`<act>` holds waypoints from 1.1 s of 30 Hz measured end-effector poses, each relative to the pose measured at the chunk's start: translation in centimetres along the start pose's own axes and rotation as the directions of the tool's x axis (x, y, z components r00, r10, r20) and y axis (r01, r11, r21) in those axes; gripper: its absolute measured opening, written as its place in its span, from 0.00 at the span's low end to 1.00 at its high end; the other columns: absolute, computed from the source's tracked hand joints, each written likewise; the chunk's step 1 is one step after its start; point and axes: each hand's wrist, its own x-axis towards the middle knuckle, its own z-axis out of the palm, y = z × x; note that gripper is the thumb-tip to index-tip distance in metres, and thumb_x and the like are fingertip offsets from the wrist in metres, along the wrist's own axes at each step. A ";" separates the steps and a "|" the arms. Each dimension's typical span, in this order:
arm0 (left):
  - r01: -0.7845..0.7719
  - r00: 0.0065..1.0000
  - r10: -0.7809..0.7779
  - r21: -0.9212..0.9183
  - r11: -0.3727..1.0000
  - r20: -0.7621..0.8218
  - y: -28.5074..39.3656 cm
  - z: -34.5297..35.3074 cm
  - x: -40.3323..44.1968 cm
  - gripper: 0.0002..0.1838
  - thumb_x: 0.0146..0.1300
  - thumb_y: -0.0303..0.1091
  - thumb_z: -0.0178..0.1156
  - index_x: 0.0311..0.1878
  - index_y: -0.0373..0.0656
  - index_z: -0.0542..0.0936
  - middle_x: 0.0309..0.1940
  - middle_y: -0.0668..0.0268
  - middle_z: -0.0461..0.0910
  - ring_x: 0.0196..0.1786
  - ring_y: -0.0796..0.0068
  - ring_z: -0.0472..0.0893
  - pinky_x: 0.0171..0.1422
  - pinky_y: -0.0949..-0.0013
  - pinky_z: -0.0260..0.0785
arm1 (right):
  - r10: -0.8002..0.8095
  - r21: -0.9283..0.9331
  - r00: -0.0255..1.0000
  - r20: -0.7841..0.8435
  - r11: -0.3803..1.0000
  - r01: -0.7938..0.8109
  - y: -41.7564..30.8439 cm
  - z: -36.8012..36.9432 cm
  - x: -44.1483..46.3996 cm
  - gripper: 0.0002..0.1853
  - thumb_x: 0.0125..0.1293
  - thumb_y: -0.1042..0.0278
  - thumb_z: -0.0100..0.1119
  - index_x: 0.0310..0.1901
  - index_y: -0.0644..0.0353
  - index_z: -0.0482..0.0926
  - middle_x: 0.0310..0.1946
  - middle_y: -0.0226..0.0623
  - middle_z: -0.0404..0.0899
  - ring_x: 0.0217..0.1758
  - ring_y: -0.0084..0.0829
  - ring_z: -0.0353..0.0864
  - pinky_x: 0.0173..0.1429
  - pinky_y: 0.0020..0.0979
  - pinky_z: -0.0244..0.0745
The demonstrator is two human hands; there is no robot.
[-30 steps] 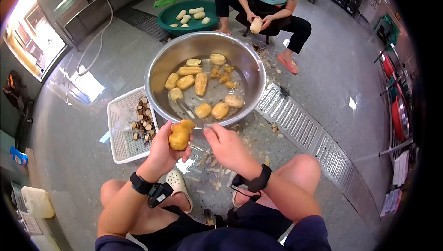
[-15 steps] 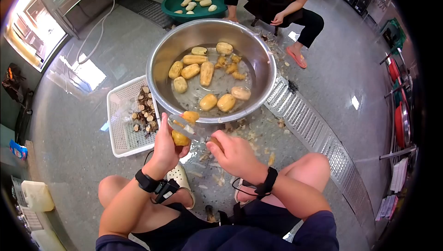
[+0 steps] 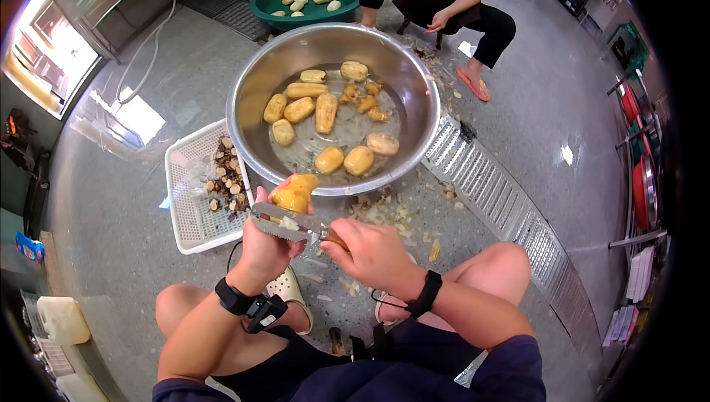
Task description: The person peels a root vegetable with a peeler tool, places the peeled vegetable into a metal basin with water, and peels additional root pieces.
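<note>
My left hand (image 3: 264, 250) is wrapped round a knobby yellow root (image 3: 296, 193), whose lower part is hidden by the hand and the tool. In my right hand (image 3: 379, 258) is the wooden handle of a peeler (image 3: 270, 226). The peeler's wide metal blade has a serrated edge and lies across the lower side of the root. Just beyond both hands stands a large steel basin (image 3: 429, 136). Shallow water in it holds several thick lotus roots (image 3: 325, 112) and some small knobby yellow roots (image 3: 366, 104).
A white plastic basket (image 3: 177, 195) with cut root ends stands left of the basin. A metal drain grate (image 3: 510, 210) runs along the right. Peelings (image 3: 388, 217) litter the floor. Behind, a seated person (image 3: 451, 10) holds a pale root over a green tub (image 3: 259, 14).
The root in my left hand has tilted and shows more above the blade. The peeler has shifted left and down, its blade turned flatter. The other person's hand has lowered a root towards the tub.
</note>
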 end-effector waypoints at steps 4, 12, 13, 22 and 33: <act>-0.002 1.000 0.002 0.006 1.000 0.006 -0.3 -0.1 -0.2 0.32 0.83 0.62 0.36 0.77 0.52 0.64 0.45 0.56 0.80 0.20 0.72 0.71 0.20 0.71 0.61 | -0.053 -0.067 0.998 -0.037 0.996 0.051 0.3 0.0 0.1 0.15 0.74 0.51 0.62 0.40 0.54 0.76 0.27 0.34 0.80 0.28 0.39 0.85 0.30 0.38 0.77; -0.064 0.997 0.065 0.020 0.998 -0.047 -0.6 0.1 -0.2 0.28 0.84 0.58 0.40 0.73 0.51 0.68 0.45 0.59 0.80 0.20 0.78 0.65 0.22 0.74 0.57 | -0.019 -0.121 0.997 -0.077 0.993 0.010 -0.1 0.6 0.6 0.14 0.73 0.52 0.64 0.38 0.52 0.75 0.27 0.32 0.78 0.28 0.37 0.85 0.28 0.37 0.77; -0.061 0.996 0.062 0.021 0.998 -0.062 -0.5 0.1 -0.2 0.28 0.84 0.58 0.40 0.73 0.51 0.68 0.45 0.60 0.80 0.20 0.79 0.65 0.22 0.75 0.56 | -0.018 -0.131 0.997 -0.077 0.991 0.008 0.0 0.7 0.8 0.14 0.73 0.52 0.64 0.38 0.52 0.75 0.27 0.32 0.78 0.28 0.37 0.84 0.28 0.37 0.76; -0.065 0.998 0.064 0.088 0.994 0.017 -0.3 -0.8 0.4 0.29 0.84 0.54 0.37 0.74 0.44 0.67 0.41 0.56 0.79 0.17 0.79 0.62 0.21 0.74 0.54 | 0.118 -0.101 0.980 -0.158 0.986 -0.135 1.7 1.5 1.6 0.14 0.74 0.54 0.62 0.38 0.56 0.75 0.30 0.38 0.81 0.29 0.45 0.84 0.30 0.42 0.77; -0.090 0.984 0.102 0.083 0.992 -0.147 -0.1 0.5 -1.7 0.29 0.82 0.53 0.37 0.75 0.47 0.69 0.36 0.60 0.78 0.17 0.77 0.62 0.21 0.72 0.54 | 0.029 0.073 0.989 -0.145 0.997 -0.018 0.1 0.6 0.2 0.14 0.73 0.55 0.64 0.44 0.58 0.78 0.32 0.38 0.83 0.30 0.44 0.85 0.31 0.41 0.77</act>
